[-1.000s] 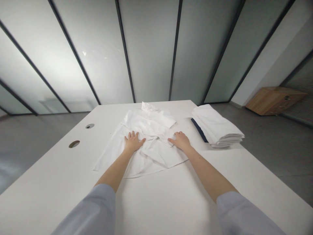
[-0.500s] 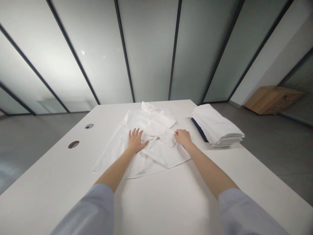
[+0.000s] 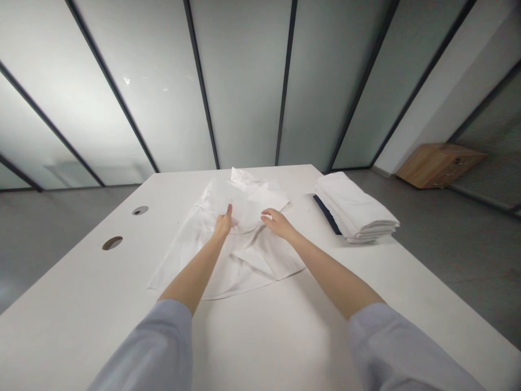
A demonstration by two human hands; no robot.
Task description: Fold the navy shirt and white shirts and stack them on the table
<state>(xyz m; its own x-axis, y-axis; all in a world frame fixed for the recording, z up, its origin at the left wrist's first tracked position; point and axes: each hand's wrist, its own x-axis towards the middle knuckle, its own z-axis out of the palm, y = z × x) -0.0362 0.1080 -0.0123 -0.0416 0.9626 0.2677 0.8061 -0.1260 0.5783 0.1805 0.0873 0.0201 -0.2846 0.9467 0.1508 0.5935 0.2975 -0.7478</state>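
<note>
A white shirt (image 3: 211,255) lies spread on the white table (image 3: 285,336), its collar toward the far edge. My left hand (image 3: 223,222) rests on the shirt's middle with a fold of white cloth pinched between thumb and fingers. My right hand (image 3: 275,221) is just to its right, also on the shirt, fingers curled around the edge of the same lifted fold. A sleeve stretches out toward the left front.
A stack of folded white cloths (image 3: 356,209) sits at the right edge on something dark blue (image 3: 325,214). Two round cable holes (image 3: 112,243) are in the table's left part. A wooden cabinet (image 3: 442,164) stands on the floor far right. Glass panels rise behind.
Both hands have moved from lying flat and apart on the shirt to the middle, closer together, and now hold a fold of cloth lifted off the shirt.
</note>
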